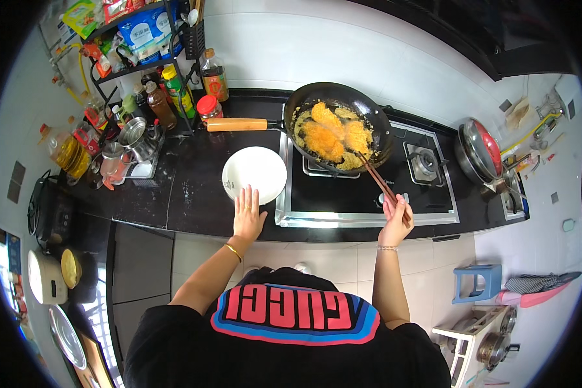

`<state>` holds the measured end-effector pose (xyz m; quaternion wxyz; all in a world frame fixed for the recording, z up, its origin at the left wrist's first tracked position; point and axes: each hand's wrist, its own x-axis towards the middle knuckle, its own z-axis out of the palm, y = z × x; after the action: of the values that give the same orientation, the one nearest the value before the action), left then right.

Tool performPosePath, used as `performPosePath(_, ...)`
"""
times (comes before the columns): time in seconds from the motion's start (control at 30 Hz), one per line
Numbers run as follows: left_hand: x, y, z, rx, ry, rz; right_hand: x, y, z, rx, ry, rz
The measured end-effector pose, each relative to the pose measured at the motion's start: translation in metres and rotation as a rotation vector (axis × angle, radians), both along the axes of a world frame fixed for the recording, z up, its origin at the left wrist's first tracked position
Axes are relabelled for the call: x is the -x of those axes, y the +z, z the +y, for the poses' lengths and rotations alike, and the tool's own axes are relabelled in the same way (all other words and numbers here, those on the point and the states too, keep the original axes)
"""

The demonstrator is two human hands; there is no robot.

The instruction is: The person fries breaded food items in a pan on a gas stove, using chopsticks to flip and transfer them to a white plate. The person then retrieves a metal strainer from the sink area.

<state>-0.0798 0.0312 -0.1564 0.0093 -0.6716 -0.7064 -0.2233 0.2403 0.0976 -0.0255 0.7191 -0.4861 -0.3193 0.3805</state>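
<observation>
A black wok (382, 127) with a wooden handle (237, 124) stands over the left burner. Several pieces of golden, crumb-coated food (323, 140) lie in it among loose crumbs. My right hand (396, 218) is closed around a pair of brown chopsticks (379, 182), whose tips reach into the wok at its lower right, beside the food. On the black counter left of the stove is a white bowl (255, 172). The fingers of my left hand (249, 213) lie flat, slightly apart, against its near rim, without gripping it.
At the left, a black rack (126, 70) holds bags and bottles; an oil bottle (68, 151) and metal jugs (138, 138) stand nearby. A red-lidded jar (209, 107) is close to the wok's handle. Beyond the bare right burner (424, 164), a lidded pan (480, 150) sits on the counter.
</observation>
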Motion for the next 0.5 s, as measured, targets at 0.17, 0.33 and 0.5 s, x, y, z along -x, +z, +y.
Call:
performPosePath(0.17, -0.006, -0.036, -0.027, 0.118, -0.482, 0.217, -0.001, -0.002, 0.003, -0.036, 0.002, -0.026)
performPosePath(0.33, -0.006, -0.033, -0.022, 0.243, -0.367, 0.175, -0.013, 0.008, 0.012, -0.079, 0.018, -0.149)
performPosePath(0.5, -0.007, -0.036, -0.023, 0.222, -0.366, 0.176, -0.021, 0.012, 0.018, -0.076, 0.079, -0.29)
